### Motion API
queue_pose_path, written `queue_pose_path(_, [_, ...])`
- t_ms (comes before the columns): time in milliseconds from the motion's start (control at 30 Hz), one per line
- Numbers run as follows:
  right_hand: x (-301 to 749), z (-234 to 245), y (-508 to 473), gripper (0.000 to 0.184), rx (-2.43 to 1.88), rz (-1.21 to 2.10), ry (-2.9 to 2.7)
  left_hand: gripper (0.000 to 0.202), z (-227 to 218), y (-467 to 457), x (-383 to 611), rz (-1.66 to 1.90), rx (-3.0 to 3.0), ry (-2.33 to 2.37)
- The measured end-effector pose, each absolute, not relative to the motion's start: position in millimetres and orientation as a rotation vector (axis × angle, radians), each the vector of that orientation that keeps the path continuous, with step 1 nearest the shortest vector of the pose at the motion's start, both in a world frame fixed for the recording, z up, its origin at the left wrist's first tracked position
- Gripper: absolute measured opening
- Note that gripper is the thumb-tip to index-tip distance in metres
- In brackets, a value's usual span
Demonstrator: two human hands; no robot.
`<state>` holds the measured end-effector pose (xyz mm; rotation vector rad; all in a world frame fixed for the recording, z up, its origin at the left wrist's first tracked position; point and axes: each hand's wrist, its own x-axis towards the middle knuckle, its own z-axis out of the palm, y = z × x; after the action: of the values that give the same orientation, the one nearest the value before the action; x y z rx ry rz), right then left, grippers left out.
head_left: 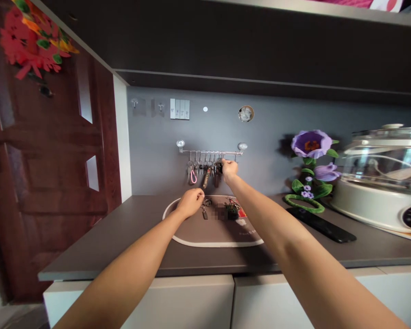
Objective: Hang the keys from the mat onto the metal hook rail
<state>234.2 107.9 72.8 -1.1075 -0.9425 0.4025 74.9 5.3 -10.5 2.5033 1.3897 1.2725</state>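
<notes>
Hands are reaching forward: the right hand (229, 169) is touching the keys (218, 168) on the rail (210, 152), while the left hand (191, 203) is curling above the mat (205, 233), neither grip showing clearly. Crowded keys are risking a snag, and a hard tug could drop them.

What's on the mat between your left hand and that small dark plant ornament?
Head view: from the left hand, a metal key ring and keychain tag lie on the mat, then a blurred patch, before the ornament.

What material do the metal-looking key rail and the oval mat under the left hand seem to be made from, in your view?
The key rail looks like polished stainless steel or chrome, judging by its bright shine. The oval mat seems soft rubber or felt, matte brown with a pale rim; the look leaves this open.
</notes>
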Motion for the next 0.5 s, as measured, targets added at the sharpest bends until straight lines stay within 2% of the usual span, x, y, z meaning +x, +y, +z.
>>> queue_pose_path(500, [248.5, 52.4, 111.4, 0.025, -0.984, 0.526, -1.129, 0.017, -14.0, 13.0, 70.0, 1.244, 2.505, 1.463])
